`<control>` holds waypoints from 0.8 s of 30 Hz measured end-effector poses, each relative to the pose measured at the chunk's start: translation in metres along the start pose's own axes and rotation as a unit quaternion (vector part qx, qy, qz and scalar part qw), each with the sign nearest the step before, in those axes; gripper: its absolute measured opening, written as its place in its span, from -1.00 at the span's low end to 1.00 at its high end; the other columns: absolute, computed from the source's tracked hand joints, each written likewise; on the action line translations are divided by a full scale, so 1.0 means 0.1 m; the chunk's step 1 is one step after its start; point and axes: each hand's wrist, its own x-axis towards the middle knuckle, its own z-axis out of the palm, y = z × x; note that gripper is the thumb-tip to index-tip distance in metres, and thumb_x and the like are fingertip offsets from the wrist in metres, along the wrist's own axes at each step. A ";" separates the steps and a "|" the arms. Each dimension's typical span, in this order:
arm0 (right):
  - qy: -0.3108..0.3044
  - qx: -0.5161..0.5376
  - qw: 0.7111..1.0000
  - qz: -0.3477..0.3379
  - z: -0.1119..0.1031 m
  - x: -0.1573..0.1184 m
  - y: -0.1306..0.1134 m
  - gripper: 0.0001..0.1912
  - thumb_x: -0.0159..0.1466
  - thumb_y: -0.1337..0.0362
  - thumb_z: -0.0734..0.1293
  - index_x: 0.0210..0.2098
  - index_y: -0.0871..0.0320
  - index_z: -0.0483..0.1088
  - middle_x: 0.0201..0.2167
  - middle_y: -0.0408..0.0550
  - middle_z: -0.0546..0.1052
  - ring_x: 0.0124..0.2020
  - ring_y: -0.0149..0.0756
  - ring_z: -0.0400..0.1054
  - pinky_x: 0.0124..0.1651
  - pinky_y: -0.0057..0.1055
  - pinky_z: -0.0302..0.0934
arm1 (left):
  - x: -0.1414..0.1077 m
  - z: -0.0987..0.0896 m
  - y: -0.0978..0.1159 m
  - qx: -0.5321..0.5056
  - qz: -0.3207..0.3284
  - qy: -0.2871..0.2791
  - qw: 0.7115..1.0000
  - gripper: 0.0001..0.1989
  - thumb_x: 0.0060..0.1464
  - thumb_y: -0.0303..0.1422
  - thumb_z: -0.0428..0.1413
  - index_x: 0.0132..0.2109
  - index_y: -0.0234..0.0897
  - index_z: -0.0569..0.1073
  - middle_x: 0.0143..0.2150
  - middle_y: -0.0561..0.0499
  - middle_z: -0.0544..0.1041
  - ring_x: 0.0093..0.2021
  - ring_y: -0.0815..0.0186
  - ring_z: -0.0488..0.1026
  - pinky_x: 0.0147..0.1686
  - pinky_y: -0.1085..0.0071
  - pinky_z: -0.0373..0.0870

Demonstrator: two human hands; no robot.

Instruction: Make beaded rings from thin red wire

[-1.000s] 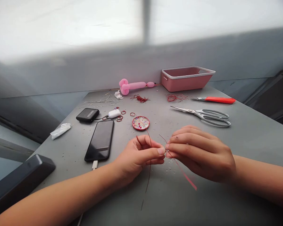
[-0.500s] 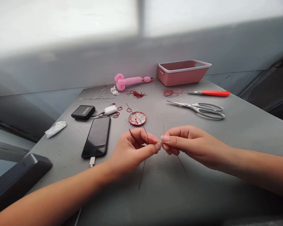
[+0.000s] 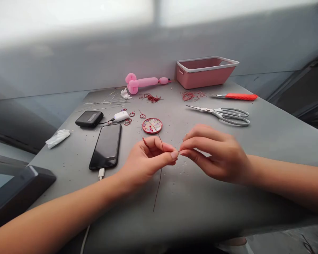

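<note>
Thumb and index finger of my left hand (image 3: 151, 157) pinch a thin dark red cord (image 3: 157, 188); one end rises above the fingers and the other hangs below. A red loop circles one of that hand's fingers. My right hand (image 3: 214, 151) meets the left fingertips, its thumb and fingers pinched at the same spot, and the bit of cord between them is mostly hidden. Just beyond the left hand lies a round red-rimmed dish (image 3: 152, 131) of small pale and red beads. Small red rings (image 3: 127, 121) lie left of the dish.
Scissors (image 3: 219, 114) and an orange-red cutter (image 3: 241, 96) lie at right. Behind are red cord pieces (image 3: 151, 98), tangled cord (image 3: 192, 95), a pink balloon (image 3: 145, 82) and a pink basket (image 3: 206, 76). Left are a phone (image 3: 106, 146), a black box (image 3: 89, 119) and crumpled tissue (image 3: 57, 138).
My right hand has turned, its fingers now arched over the pinch point. The cord ends that showed by it are no longer visible. The view has tilted slightly, shifting the table things upward.
</note>
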 end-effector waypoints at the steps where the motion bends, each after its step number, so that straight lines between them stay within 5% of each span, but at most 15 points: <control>1: -0.038 0.057 0.994 0.085 0.00 0.01 -0.03 -0.80 0.31 0.28 0.27 -0.44 0.12 0.41 -0.48 -0.08 0.45 -0.43 -0.35 0.30 -0.34 -0.36 0.26 | -0.01 0.00 0.00 0.024 0.026 0.003 0.999 -0.78 -0.10 -0.39 0.37 -0.44 -0.31 0.45 -0.38 0.05 0.57 -0.35 0.41 0.48 -0.27 0.44 0.41; 4: -0.165 0.254 0.892 0.336 -0.03 0.05 -0.08 -0.63 0.32 0.13 0.23 -0.56 0.16 0.31 -0.57 -0.13 0.32 -0.51 -0.39 0.18 -0.43 -0.39 0.15 | -0.01 0.01 0.00 0.069 0.086 -0.001 0.994 -0.81 -0.06 -0.39 0.34 -0.45 -0.31 0.46 -0.37 0.02 0.58 -0.30 0.37 0.50 -0.24 0.43 0.43; 6: -0.195 0.343 0.827 0.401 -0.04 0.07 -0.09 -0.58 0.30 0.07 0.25 -0.59 0.17 0.29 -0.60 -0.15 0.25 -0.53 -0.42 0.11 -0.44 -0.39 0.10 | 0.00 0.00 0.01 0.064 0.074 0.001 0.995 -0.82 -0.07 -0.40 0.34 -0.44 -0.31 0.47 -0.37 0.02 0.58 -0.31 0.38 0.50 -0.25 0.45 0.43; 7: -0.185 0.362 0.821 0.401 -0.05 0.08 -0.08 -0.58 0.30 0.06 0.26 -0.59 0.18 0.30 -0.60 -0.15 0.24 -0.52 -0.42 0.11 -0.42 -0.39 0.10 | 0.00 0.00 0.02 0.050 0.056 0.005 0.997 -0.81 -0.08 -0.40 0.35 -0.44 -0.31 0.47 -0.38 0.03 0.58 -0.33 0.40 0.50 -0.26 0.46 0.43; 10: -0.100 0.287 0.892 0.335 -0.03 0.06 -0.04 -0.63 0.32 0.05 0.26 -0.49 0.16 0.38 -0.52 -0.11 0.34 -0.45 -0.38 0.20 -0.38 -0.38 0.16 | 0.03 -0.01 0.05 -0.025 -0.001 0.028 0.999 -0.80 -0.12 -0.41 0.38 -0.44 -0.31 0.48 -0.42 0.10 0.55 -0.39 0.47 0.47 -0.27 0.49 0.43; 13: 0.056 0.055 0.988 0.133 -0.01 0.01 0.08 -0.87 0.29 0.18 0.33 -0.30 0.09 0.43 -0.36 -0.05 0.45 -0.34 -0.30 0.31 -0.28 -0.31 0.25 | 0.04 0.00 0.08 -0.087 -0.043 0.045 0.994 -0.78 -0.16 -0.42 0.40 -0.44 -0.31 0.48 -0.45 0.14 0.51 -0.39 0.51 0.45 -0.22 0.50 0.44; 15: 0.106 -0.098 0.990 -0.012 -0.01 -0.02 0.15 -0.87 0.23 0.20 0.40 -0.22 0.01 0.46 -0.30 -0.05 0.49 -0.27 -0.24 0.36 -0.18 -0.24 0.29 | 0.03 0.02 0.09 -0.098 -0.058 0.043 0.993 -0.76 -0.19 -0.43 0.40 -0.45 -0.31 0.47 -0.46 0.15 0.51 -0.40 0.50 0.45 -0.22 0.48 0.44; 17: 0.093 -0.176 0.977 -0.080 -0.01 -0.04 0.19 -0.90 0.22 0.19 0.42 -0.25 -0.05 0.49 -0.33 -0.07 0.51 -0.29 -0.22 0.36 -0.19 -0.23 0.29 | 0.02 0.03 0.09 -0.089 -0.066 0.038 0.993 -0.75 -0.18 -0.42 0.40 -0.46 -0.32 0.45 -0.46 0.14 0.52 -0.41 0.49 0.46 -0.23 0.47 0.44; 21: 0.062 -0.118 0.990 -0.046 0.00 -0.03 0.11 -0.88 0.24 0.25 0.38 -0.45 0.01 0.47 -0.43 -0.09 0.50 -0.37 -0.27 0.30 -0.25 -0.26 0.25 | 0.00 0.03 0.06 -0.026 -0.034 0.019 0.999 -0.77 -0.12 -0.40 0.38 -0.45 -0.32 0.45 -0.44 0.10 0.55 -0.41 0.47 0.46 -0.29 0.48 0.42; 24: -0.038 0.091 0.979 0.179 0.00 0.01 0.00 -0.73 0.28 0.18 0.29 -0.52 0.11 0.41 -0.49 -0.09 0.43 -0.41 -0.32 0.25 -0.28 -0.30 0.21 | 0.00 0.01 0.03 0.034 0.053 0.022 0.998 -0.81 -0.11 -0.43 0.36 -0.46 -0.32 0.47 -0.41 0.07 0.57 -0.36 0.43 0.48 -0.28 0.47 0.40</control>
